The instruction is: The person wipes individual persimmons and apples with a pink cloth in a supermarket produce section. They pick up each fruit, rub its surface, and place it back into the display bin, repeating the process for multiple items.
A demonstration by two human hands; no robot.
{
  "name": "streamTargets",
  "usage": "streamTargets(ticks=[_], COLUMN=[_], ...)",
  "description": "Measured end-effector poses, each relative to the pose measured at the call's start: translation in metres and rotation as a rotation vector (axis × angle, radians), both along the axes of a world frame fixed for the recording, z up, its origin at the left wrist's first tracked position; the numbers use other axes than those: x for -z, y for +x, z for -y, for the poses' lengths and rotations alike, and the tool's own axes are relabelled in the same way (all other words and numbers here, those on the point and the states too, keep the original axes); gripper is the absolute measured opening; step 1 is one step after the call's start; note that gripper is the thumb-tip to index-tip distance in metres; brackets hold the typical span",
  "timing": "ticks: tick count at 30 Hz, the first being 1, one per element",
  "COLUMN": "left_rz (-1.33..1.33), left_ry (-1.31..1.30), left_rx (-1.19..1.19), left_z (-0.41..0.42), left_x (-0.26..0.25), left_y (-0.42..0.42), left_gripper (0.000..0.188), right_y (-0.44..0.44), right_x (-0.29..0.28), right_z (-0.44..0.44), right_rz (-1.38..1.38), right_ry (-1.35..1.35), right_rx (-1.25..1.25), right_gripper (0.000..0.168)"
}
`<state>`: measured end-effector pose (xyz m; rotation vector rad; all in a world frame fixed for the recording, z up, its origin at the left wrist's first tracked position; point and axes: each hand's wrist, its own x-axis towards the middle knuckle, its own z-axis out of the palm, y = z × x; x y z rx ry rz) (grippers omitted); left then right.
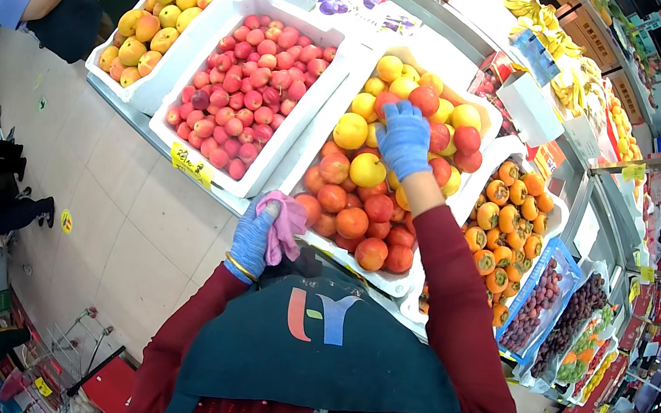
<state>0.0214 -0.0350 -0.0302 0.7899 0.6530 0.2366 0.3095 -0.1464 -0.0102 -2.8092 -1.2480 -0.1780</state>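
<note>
In my gloved left hand [252, 233] is a bunched pink cloth [281, 225], held by the front edge of the display. My right hand [405, 142], in a blue knit glove, reaches into a white foam crate [329, 246] of round fruit. Its fingers curl down beside a red nectarine-like fruit [385, 105]; the palm side is hidden, so I cannot tell whether they grip it. Yellow fruit [351, 131] mixes with red ones in the upper half of this crate. Orange-red nectarine-like fruit [352, 222] fills the lower half.
Left of this crate stand foam crates of small red fruit [252, 89] and yellow mangoes [168, 15]. To the right are persimmons [508, 219] and a blue basket of grapes [540, 302]. A person [53, 5] stands by the left end; a shopping cart [77, 335] is on the aisle floor.
</note>
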Motion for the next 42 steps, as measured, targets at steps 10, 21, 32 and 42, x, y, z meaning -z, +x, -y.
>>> streamTargets(ticks=[10,21,32,42], left_rz=[0.025,0.021,0.313,0.168], left_ry=[-0.066,0.372,-0.480,-0.528], left_rx=[-0.045,0.011,0.399,0.426], left_z=[-0.004,0.007,0.008,0.008], left_x=[-0.010,-0.020,-0.024,-0.025], left_y=[-0.007,0.026,0.040,0.025], left_gripper=[0.039,0.043,0.042,0.039], right_y=[0.055,-0.090,-0.165,-0.177], right_x=[0.047,-0.034,-0.041,-0.001], right_z=[-0.036,0.021,0.062,0.102], right_rz=[0.223,-0.800,-1.636,-0.937], right_ry=[-0.329,0.524,1.128,0.918], right_rx=[-0.200,-0.117,0.151,0.434], right_gripper=[0.026,0.064,0.058,0.055])
